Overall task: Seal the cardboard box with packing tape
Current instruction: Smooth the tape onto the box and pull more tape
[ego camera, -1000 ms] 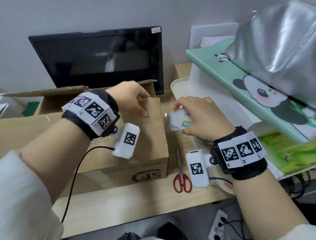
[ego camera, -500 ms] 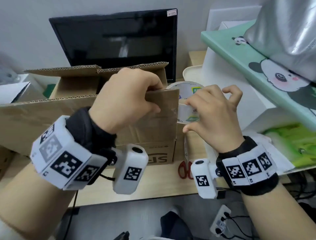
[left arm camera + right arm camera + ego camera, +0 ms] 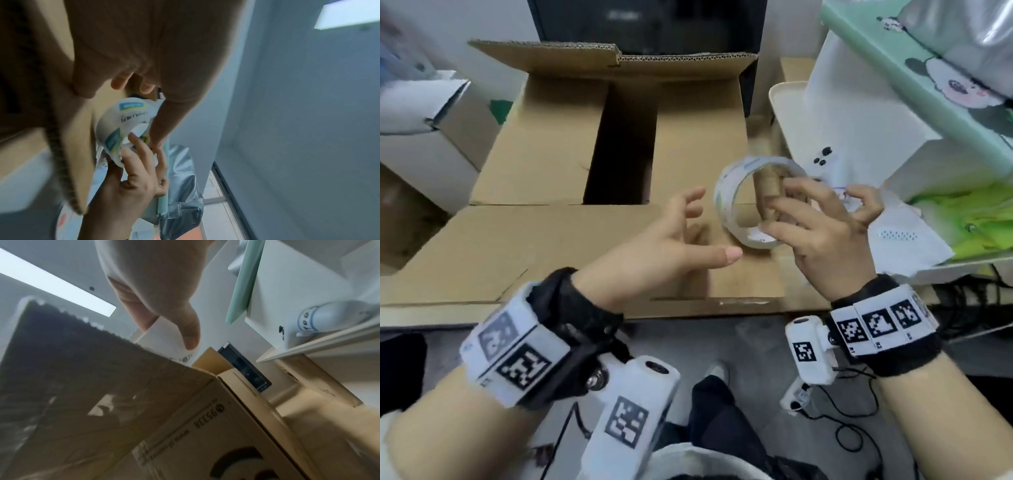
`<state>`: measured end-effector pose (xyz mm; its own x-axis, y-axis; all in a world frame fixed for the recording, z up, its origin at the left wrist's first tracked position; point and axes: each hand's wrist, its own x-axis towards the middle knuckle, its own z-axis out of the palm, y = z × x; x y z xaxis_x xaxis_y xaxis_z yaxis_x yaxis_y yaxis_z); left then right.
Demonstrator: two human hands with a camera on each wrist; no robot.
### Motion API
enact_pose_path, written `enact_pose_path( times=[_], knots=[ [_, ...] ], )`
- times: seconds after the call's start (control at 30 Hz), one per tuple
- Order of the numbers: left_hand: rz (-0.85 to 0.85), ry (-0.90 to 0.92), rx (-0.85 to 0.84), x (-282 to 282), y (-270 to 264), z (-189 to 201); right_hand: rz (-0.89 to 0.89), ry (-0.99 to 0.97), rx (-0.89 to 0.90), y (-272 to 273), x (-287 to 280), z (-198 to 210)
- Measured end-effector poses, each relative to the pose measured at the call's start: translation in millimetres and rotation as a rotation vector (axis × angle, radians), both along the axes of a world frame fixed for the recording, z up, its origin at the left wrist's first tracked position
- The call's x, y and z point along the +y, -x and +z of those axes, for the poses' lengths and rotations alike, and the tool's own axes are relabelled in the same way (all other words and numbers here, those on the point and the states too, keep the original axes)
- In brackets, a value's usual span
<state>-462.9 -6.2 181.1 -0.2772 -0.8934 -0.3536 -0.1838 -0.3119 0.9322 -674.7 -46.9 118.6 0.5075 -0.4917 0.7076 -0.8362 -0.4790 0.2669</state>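
Right hand (image 3: 822, 233) is gripping the tape roll (image 3: 750, 202) on edge over the box (image 3: 551, 240), with the loose-fingered left hand (image 3: 671, 243) just left of it.

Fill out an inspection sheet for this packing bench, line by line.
Surface: pale wooden desk, mostly covered by the box.
Job's things: brown cardboard box, top flaps open; clear packing tape roll with white printed core held above it.
Clutter: white tray; green panda-print board; white paper.
Grippers: right hand grips the roll; left hand open, holding nothing.
Cables: black leads on the floor.
Surroundings: black monitor behind the box.
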Motion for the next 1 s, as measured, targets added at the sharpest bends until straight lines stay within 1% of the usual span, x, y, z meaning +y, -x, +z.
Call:
enact_pose_path(
  times=[0.03, 0.1, 0.17, 0.23, 0.27, 0.33, 0.37, 0.4, 0.43, 0.47, 0.5, 0.53, 0.57, 0.6, 0.63, 0.67, 0.7, 0.73, 0.77, 0.8, 0.9, 1.0],
  knots=[
    [0.029, -0.059, 0.043, 0.3, 0.0, -2.3, 0.006, -0.005, 0.004, -2.0, 3.7, -3.6],
    [0.063, -0.11, 0.072, -1.6, 0.1, -4.8, -0.002, 0.007, 0.007, -4.6, 11.8, -9.3],
    [0.018, -0.109, 0.041, -6.7, 2.2, -3.3, -0.027, 0.045, 0.017, -6.8, 17.0, -14.7],
    [-0.059, -0.072, -0.045, -10.1, 9.2, 0.6, -0.018, 0.092, 0.013, -9.8, 22.4, -19.1],
    [-0.067, -0.036, -0.113, -11.1, 14.7, 2.3, -0.001, 0.111, 0.009, -11.5, 25.2, -20.4],
    [-0.028, 0.06, -0.262, -13.4, 23.1, 0.9, 0.045, 0.112, -0.017, -11.4, 31.5, -20.3],
    [-0.012, 0.105, -0.324, -15.2, 25.3, -1.0, 0.076, 0.088, -0.057, -9.9, 35.5, -20.0],
    [0.005, 0.152, -0.374, -17.2, 25.5, -2.9, 0.099, 0.048, -0.138, -8.7, 40.5, -20.1],
    [0.024, 0.187, -0.407, -19.5, 23.8, -4.8, 0.094, 0.002, -0.259, -8.6, 47.2, -20.4],
    [0.039, 0.213, -0.42, -22.3, 22.1, -6.4, 0.07, -0.058, -0.42, -8.1, 53.3, -21.9],
    [0.056, 0.223, -0.419, -24.8, 19.9, -7.6, 0.039, -0.158, -0.62, -8.1, 57.7, -22.4],
    [0.075, 0.231, -0.408, -27.0, 16.9, -9.2, 0.008, -0.313, -0.839, -10.8, 59.6, -20.8],
    [0.082, 0.234, -0.397, -27.9, 16.0, -10.7, -0.019, -0.523, -1.034, -14.1, 58.9, -19.0],
    [0.081, 0.236, -0.389, -28.4, 16.0, -12.5, -0.042, -0.779, -1.176, -18.1, 55.3, -16.9],
    [0.08, 0.232, -0.381, -28.2, 16.2, -14.5, -0.058, -1.041, -1.246, -23.5, 49.8, -14.9],
    [0.08, 0.231, -0.368, -27.3, 16.4, -16.6, -0.058, -1.248, -1.298, -28.5, 42.6, -16.4],
    [0.081, 0.223, -0.355, -25.8, 16.3, -18.6, -0.039, -1.377, -1.366, -33.4, 36.7, -17.6],
    [0.081, 0.224, -0.351, -24.6, 15.2, -20.2, -0.006, -1.439, -1.458, -36.7, 31.0, -20.0],
    [0.078, 0.237, -0.361, -24.2, 13.6, -21.9, 0.014, -1.456, -1.525, -40.1, 27.3, -20.8],
    [0.072, 0.254, -0.371, -24.7, 10.9, -23.2, 0.01, -1.464, -1.547, -41.2, 24.1, -21.3],
    [0.058, 0.275, -0.391, -28.8, 0.0, -25.6, -0.037, -1.49, -1.493, -42.6, 22.8, -16.0],
    [0.067, 0.297, -0.425, -31.9, -13.2, -28.0, 0.0, -1.505, -1.5, -50.4, 22.5, -12.0]
  ],
)
